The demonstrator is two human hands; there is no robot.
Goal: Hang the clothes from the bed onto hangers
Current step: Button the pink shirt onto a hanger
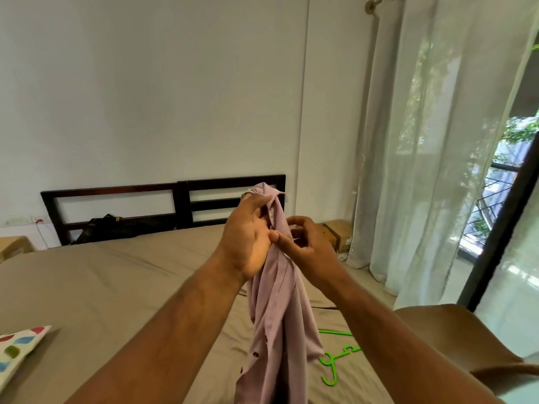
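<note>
A pale mauve button-up shirt [277,322] with dark buttons hangs bunched in front of me, above the bed [116,287]. My left hand [248,237] grips the shirt near its top, fingers curled into the fabric by the collar. Just to the right, my right hand [306,243] pinches the fabric a little lower, thumb against the cloth. Green plastic hangers [335,360] lie on the bed behind the shirt's lower part, partly hidden by it.
The bed has a taupe sheet and a dark wooden headboard [175,199]. A black bag [116,225] lies near the headboard. A spotted white item [17,351] sits at left. A brown chair [455,339], sheer curtains [423,141] and a window stand at right.
</note>
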